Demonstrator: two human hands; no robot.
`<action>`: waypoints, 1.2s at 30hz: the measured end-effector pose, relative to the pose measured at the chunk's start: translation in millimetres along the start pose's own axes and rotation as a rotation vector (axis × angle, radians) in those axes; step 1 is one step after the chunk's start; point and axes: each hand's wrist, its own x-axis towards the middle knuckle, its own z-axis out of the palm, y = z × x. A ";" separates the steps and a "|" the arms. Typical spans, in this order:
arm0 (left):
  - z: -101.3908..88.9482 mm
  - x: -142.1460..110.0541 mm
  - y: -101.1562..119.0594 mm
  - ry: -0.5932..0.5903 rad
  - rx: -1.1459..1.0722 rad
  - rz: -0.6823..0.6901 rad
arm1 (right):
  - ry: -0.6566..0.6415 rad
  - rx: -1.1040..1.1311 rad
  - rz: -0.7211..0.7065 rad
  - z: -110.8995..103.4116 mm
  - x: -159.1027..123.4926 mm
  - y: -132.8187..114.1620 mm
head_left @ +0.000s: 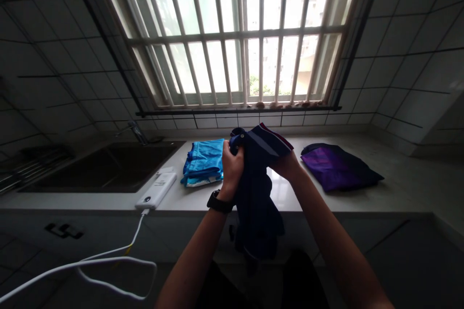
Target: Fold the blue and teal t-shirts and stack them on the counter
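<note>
A dark navy polo shirt (255, 203) hangs from both my hands in front of the counter edge. Its striped collar (266, 140), trimmed in red and white, sticks up between them. My left hand (233, 164) wears a black watch on its wrist and grips the shirt near a collar button. On the other side, my right hand (288, 165) holds the collar's end, its fingers mostly hidden behind the cloth. Folded blue clothing (205, 159) lies on the counter just left of my left hand. To the right of my right hand rests a folded purple and black garment (337, 166).
A white power bank (156, 190) lies near the counter's front edge, with a white cable (136, 231) trailing down from it. Farther left is a dark sink (152, 174) with a faucet (137, 131). A barred window (232, 36) is above the white countertop (395, 188).
</note>
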 end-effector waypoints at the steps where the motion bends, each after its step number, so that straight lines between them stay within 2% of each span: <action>1: -0.1 1.1 -2.2 0.017 0.024 -0.009 | -0.025 0.019 0.030 -1.6 -12.0 -1.2; 3: 1.1 0.3 -4.6 -0.011 0.020 -0.030 | -0.090 0.046 0.073 -3.9 -31.5 -2.4; 4: 1.6 -1.2 -4.4 -0.060 0.002 -0.054 | -0.081 0.044 0.068 -4.2 -37.2 -2.4; 6: 1.0 -5.6 -1.3 -0.243 -0.065 -0.133 | 0.004 0.030 0.023 -2.5 -38.5 -1.2; 9: -4.8 -10.3 6.2 -0.584 -0.267 -0.296 | 0.165 0.028 -0.064 1.1 -20.8 -1.1; 11: -8.5 -7.5 9.5 -0.686 -0.438 -0.354 | 0.201 0.027 -0.102 0.9 -3.2 -6.7; 13: -9.1 3.4 9.9 -0.614 -0.546 -0.349 | 0.187 -0.021 -0.144 -2.1 15.4 -19.4; 16: -2.8 35.5 6.8 -0.355 -0.555 -0.249 | 0.179 -0.180 -0.284 -9.5 46.4 -49.0; 19: 8.7 72.1 1.3 -0.110 -0.385 -0.039 | 0.198 -0.403 -0.435 -16.8 78.5 -72.3; 21: 16.9 87.0 -5.6 -0.016 -0.190 0.115 | 0.260 -0.543 -0.506 -21.9 92.5 -71.5; 22: 20.7 89.5 -10.8 -0.008 -0.089 0.171 | 0.310 -0.603 -0.516 -25.0 95.2 -64.9; 24: 27.1 84.4 -26.1 -0.093 0.105 0.220 | 0.416 -0.713 -0.476 -32.8 90.9 -41.5; 27: 32.5 58.8 -59.8 -0.360 0.395 0.172 | 0.490 -0.867 -0.335 -48.2 67.2 4.9; 30: 33.4 29.5 -93.8 -0.622 0.676 0.104 | 0.490 -1.017 -0.189 -59.5 38.4 40.9; 33: 32.9 10.9 -113.7 -0.701 0.899 0.101 | 0.370 -1.113 -0.090 -52.0 11.9 51.5; 36: 33.3 5.3 -119.5 -0.693 0.966 0.127 | 0.112 -0.995 -0.126 -20.3 -24.7 34.7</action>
